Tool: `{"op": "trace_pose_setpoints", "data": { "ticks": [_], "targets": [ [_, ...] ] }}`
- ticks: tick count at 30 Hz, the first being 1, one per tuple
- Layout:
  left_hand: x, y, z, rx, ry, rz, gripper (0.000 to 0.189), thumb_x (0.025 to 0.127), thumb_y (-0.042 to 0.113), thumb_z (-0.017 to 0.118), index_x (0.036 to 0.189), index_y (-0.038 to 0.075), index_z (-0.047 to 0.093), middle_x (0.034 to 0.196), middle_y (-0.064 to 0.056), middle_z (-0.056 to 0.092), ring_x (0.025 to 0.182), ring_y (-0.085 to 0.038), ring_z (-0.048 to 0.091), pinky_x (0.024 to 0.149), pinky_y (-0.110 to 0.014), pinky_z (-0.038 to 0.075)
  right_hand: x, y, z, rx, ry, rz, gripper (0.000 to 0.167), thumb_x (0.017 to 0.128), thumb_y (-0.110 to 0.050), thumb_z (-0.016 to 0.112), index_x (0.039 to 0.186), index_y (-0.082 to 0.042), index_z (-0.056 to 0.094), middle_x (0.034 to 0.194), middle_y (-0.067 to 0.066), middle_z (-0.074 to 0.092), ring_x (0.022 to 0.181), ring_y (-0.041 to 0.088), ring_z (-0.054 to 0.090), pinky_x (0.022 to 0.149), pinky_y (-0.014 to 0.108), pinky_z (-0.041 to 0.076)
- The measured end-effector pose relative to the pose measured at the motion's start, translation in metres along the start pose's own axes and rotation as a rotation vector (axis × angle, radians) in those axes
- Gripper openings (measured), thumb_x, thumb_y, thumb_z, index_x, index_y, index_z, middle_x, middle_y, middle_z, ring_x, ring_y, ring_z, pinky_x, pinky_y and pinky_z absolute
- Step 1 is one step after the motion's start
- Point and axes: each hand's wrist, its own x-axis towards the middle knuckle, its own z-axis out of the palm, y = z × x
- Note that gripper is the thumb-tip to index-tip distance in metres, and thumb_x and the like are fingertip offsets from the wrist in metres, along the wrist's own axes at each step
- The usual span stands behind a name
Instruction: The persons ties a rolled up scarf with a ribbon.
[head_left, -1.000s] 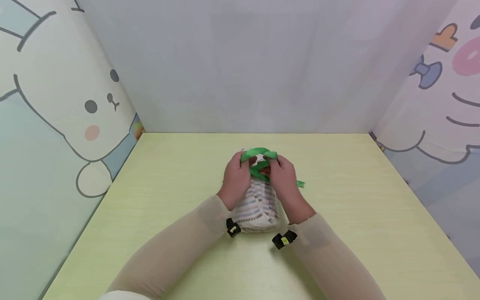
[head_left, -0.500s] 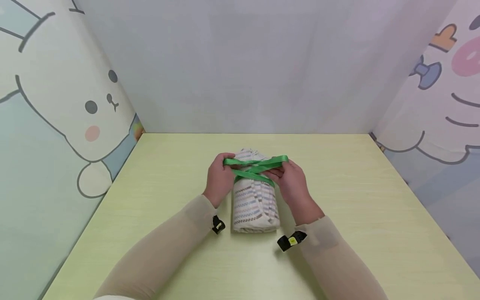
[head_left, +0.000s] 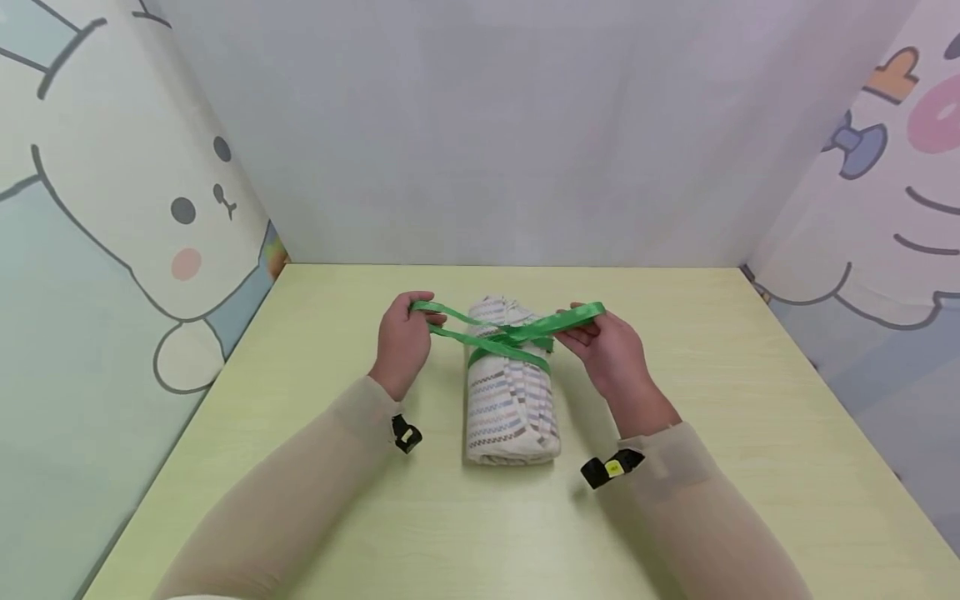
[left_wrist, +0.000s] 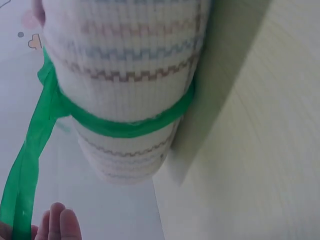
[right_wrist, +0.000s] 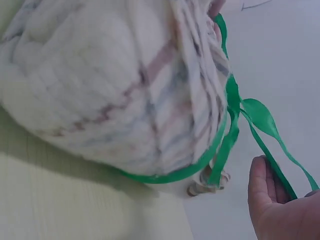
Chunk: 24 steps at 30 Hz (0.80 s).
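A rolled towel (head_left: 504, 408), white with striped patterns, lies lengthwise on the table with a green ribbon (head_left: 558, 323) tied around it. My left hand (head_left: 403, 343) pinches one loop of the ribbon, off to the left of the roll. On the opposite side my right hand (head_left: 617, 352) pinches the other loop. Both loops stretch out from a crossing on top of the towel. In the left wrist view the ribbon band (left_wrist: 130, 129) circles the roll. A loose ribbon end (right_wrist: 224, 155) hangs by the towel in the right wrist view.
The pale yellow-green table (head_left: 337, 517) extends around the towel. Behind it stands a plain light wall (head_left: 517, 150). Cartoon-printed panels flank both sides. Each wrist wears a small black device, such as the right one (head_left: 613, 468).
My hands have moved apart, the left one leftward and the right one rightward, drawing the ribbon loops outward. The crossing over the towel looks tighter. The towel has stayed in place.
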Motion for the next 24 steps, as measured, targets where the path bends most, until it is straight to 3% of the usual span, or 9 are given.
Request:
{"op": "trace_pose_setpoints", "data": {
  "ticks": [5, 9, 15, 19, 24],
  "targets": [
    [0.003, -0.002, -0.012, -0.029, 0.021, 0.015, 0.034, 0.112, 0.016, 0.033, 0.133, 0.003, 0.056, 0.113, -0.015, 0.068, 0.106, -0.028, 0.068, 0.1, -0.04, 0.051, 0.002, -0.007, -0.011, -0.014, -0.013, 0.004, 0.046, 0.114, -0.02, 0.035, 0.151, 0.008, 0.037, 0.109, 0.007, 0.071, 0.105, 0.021, 0.071, 0.104, 0.039, 0.049],
    [0.006, -0.004, -0.021, -0.051, 0.026, -0.007, 0.035, 0.111, 0.016, 0.033, 0.133, 0.001, 0.057, 0.117, -0.016, 0.067, 0.105, -0.027, 0.068, 0.099, -0.038, 0.052, 0.002, -0.013, -0.02, 0.006, -0.016, 0.024, 0.044, 0.114, -0.019, 0.038, 0.149, 0.007, 0.039, 0.11, 0.01, 0.071, 0.107, 0.021, 0.07, 0.105, 0.04, 0.047],
    [0.009, -0.003, -0.038, -0.045, 0.035, -0.046, 0.038, 0.112, 0.018, 0.031, 0.135, 0.001, 0.056, 0.119, -0.014, 0.065, 0.104, -0.025, 0.069, 0.1, -0.036, 0.052, 0.003, -0.021, -0.036, 0.024, -0.023, 0.009, 0.027, 0.113, -0.015, 0.041, 0.123, 0.0, 0.06, 0.105, 0.008, 0.072, 0.104, 0.022, 0.072, 0.107, 0.041, 0.045],
    [0.013, -0.005, -0.052, -0.041, 0.038, -0.063, 0.039, 0.111, 0.016, 0.03, 0.135, 0.0, 0.055, 0.114, -0.017, 0.065, 0.102, -0.024, 0.068, 0.098, -0.034, 0.053, 0.005, -0.022, -0.049, -0.057, -0.04, -0.013, 0.029, 0.112, -0.013, 0.041, 0.109, -0.005, 0.068, 0.103, 0.007, 0.072, 0.102, 0.021, 0.073, 0.104, 0.041, 0.048],
    [0.017, -0.013, -0.071, -0.015, 0.048, -0.099, 0.039, 0.111, 0.017, 0.029, 0.136, -0.003, 0.053, 0.123, -0.019, 0.063, 0.11, -0.025, 0.066, 0.1, -0.035, 0.052, 0.006, -0.025, -0.067, -0.16, -0.017, -0.016, 0.029, 0.113, -0.013, 0.04, 0.111, -0.004, 0.067, 0.101, 0.005, 0.073, 0.099, 0.019, 0.073, 0.1, 0.039, 0.051]
  ]
}}
